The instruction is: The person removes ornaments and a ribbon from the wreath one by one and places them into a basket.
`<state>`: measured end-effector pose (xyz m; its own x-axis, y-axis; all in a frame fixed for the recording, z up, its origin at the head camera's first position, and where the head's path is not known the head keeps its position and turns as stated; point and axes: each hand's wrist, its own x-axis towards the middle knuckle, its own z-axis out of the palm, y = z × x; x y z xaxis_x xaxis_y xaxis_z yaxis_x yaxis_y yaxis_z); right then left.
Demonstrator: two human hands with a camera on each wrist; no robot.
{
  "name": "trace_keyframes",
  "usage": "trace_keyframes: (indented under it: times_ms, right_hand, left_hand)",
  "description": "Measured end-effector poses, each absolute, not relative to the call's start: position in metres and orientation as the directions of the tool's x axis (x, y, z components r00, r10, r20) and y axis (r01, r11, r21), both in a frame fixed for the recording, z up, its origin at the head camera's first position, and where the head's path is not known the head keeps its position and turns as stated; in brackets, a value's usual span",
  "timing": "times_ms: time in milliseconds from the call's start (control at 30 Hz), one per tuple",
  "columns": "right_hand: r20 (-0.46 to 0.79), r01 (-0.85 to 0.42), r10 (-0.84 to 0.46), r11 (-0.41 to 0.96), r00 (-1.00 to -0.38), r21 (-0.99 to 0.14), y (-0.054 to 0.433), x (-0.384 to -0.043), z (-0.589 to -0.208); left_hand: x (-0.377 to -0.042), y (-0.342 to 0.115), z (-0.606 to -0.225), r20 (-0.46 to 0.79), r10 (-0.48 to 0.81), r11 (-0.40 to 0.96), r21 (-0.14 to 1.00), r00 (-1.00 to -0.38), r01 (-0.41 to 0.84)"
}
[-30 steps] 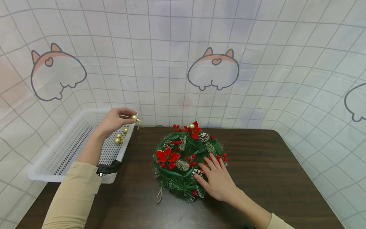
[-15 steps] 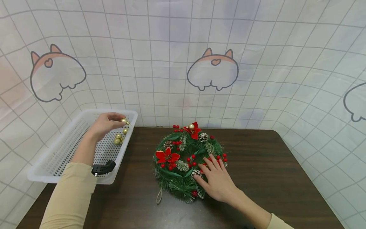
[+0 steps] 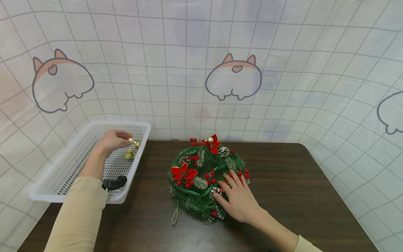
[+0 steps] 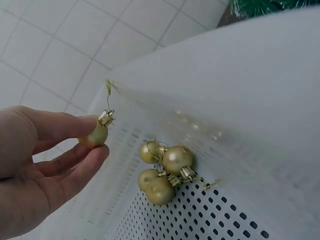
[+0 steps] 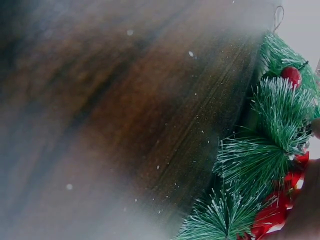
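In the left wrist view, my left hand [image 4: 50, 160] pinches a small gold bauble [image 4: 95, 135] between thumb and fingers, its cap and thread loop pointing up. Just past it, several more gold baubles [image 4: 160, 191] lie clustered on the perforated floor of the white plastic basket [image 3: 145, 134]. The head view has this hand inside the basket, near its right wall. My right hand [image 3: 240, 200] rests with fingers spread on the lower right of a green wreath [image 3: 201, 206]. Red poinsettias [image 3: 184, 172], berries, pinecones [image 3: 224, 151] and one gold bauble [image 3: 210, 139] decorate the wreath.
The basket stands at the left end of a dark wood table [image 3: 283, 182]. A twine loop [image 3: 175, 217] sticks out from the wreath's lower left. Behind the table hangs a white gridded curtain [image 3: 195, 87] with cartoon prints.
My left hand has moved left and down into the basket with the gold bauble, towards the other baubles. The right hand and the wreath have stayed in place.
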<state>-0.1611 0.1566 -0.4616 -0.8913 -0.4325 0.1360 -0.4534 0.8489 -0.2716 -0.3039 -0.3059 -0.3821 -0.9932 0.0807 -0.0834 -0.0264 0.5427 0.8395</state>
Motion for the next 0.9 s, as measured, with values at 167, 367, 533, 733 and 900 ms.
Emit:
trace_keyframes:
  times_ms: [167,367,533,733,900]
  right_hand:
    - [0.140,-0.456,-0.434,0.849,-0.890,-0.268,0.157,-0.161,-0.461]
    - [0.143,-0.460,-0.437,0.847,-0.888,-0.267,0.157,-0.161,-0.462]
    - [0.141,-0.461,-0.438,0.847,-0.888,-0.265,0.157,-0.160,-0.463]
    - [0.137,-0.457,-0.436,0.848,-0.889,-0.268,0.156,-0.160,-0.463]
    - [0.138,-0.457,-0.435,0.850,-0.890,-0.264,0.156,-0.160,-0.462]
  left_hand:
    - [-0.303,-0.310,-0.386,-0.147,0.058,0.552,0.829,-0.988,-0.091]
    - [-0.303,-0.314,-0.390,-0.211,0.078,0.552,0.823,-0.974,-0.134]
    - [-0.305,-0.318,-0.394,-0.247,0.097,0.562,0.813,-0.964,-0.152]
    - [-0.308,-0.318,-0.395,-0.242,0.071,0.573,0.804,-0.968,-0.160]
    - [-0.309,-0.314,-0.386,-0.181,0.113,0.554,0.828,-0.977,-0.089]
